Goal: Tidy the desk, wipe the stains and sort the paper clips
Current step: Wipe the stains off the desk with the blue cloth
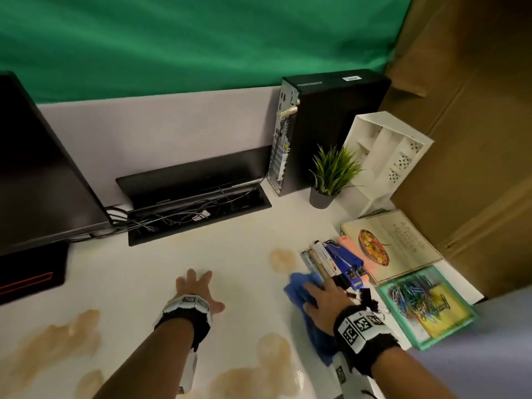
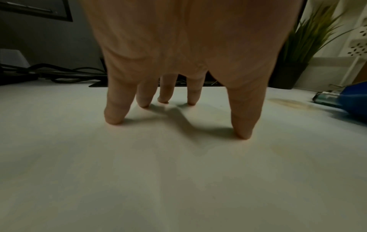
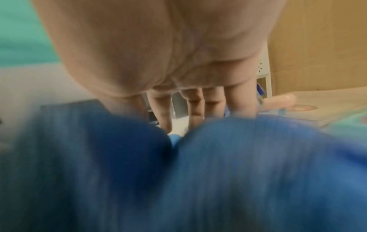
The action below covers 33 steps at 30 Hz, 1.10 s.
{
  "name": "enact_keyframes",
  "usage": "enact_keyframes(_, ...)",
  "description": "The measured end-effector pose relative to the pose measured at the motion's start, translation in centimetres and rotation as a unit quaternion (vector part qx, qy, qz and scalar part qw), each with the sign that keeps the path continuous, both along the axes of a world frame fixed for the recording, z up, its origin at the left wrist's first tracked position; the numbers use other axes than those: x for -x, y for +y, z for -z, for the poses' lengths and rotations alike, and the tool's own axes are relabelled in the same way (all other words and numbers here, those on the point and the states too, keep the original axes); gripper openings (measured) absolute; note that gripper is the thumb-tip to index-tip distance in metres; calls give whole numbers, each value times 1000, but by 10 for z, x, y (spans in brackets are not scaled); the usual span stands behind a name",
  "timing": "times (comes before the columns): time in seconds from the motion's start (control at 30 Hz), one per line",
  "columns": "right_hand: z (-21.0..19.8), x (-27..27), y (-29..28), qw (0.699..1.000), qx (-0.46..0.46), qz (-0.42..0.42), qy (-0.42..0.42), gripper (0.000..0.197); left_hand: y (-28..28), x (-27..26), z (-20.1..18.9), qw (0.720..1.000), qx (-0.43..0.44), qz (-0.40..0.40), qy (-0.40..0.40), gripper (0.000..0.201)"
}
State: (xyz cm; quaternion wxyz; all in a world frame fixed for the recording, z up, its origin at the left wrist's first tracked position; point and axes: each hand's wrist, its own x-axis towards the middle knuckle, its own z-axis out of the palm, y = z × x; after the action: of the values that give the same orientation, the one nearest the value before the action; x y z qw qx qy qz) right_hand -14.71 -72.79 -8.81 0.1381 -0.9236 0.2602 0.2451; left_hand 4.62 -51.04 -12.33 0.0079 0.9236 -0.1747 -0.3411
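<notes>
We brace our left hand (image 1: 198, 292), fingers spread flat, on the white desk (image 1: 230, 240) while our right hand (image 1: 322, 300) presses straight fingers on the crumpled blue cloth (image 1: 299, 292) to wipe the near tan stains (image 1: 273, 352).

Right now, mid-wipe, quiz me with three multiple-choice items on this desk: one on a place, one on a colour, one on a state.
1. Where do the loose multicoloured paper clips lie?
A. In the white organiser
B. On the mint-green-edged book
C. In the cable tray

2. What colour is the crumpled cloth under the right hand?
A. Blue
B. Yellow
C. White

3. How is the left hand?
A. Gripping a marker
B. Clenched in a fist
C. Spread, fingertips on the white desk

Answers:
1 B: the head view shows the clips heaped on that book.
2 A: both views show it blue.
3 C: the left wrist view shows straight fingers touching the desk.
</notes>
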Motion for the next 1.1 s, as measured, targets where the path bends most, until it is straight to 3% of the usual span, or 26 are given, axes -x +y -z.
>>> enact_keyframes(0.13,32,24,11,996,26,-83,23,65,-1,-1,1,1000,-9,5,1,96)
enact_keyframes(0.23,43,26,18,995,18,-95,34,69,1,-1,2,1000,-10,9,3,96)
enact_keyframes(0.53,52,-8,26,990,33,-128,38,60,3,0,4,1000,10,5,-9,93)
enact_keyframes(0.73,54,-45,18,993,31,-107,42,62,2,1,1,1000,4,1,-3,95)
enact_keyframes(0.93,57,-47,16,977,20,-194,91,73,2,1,-4,1000,7,-5,9,95)
enact_keyframes(1.1,43,-83,-4,989,-13,-110,95,69,2,1,-5,1000,11,-8,11,96)
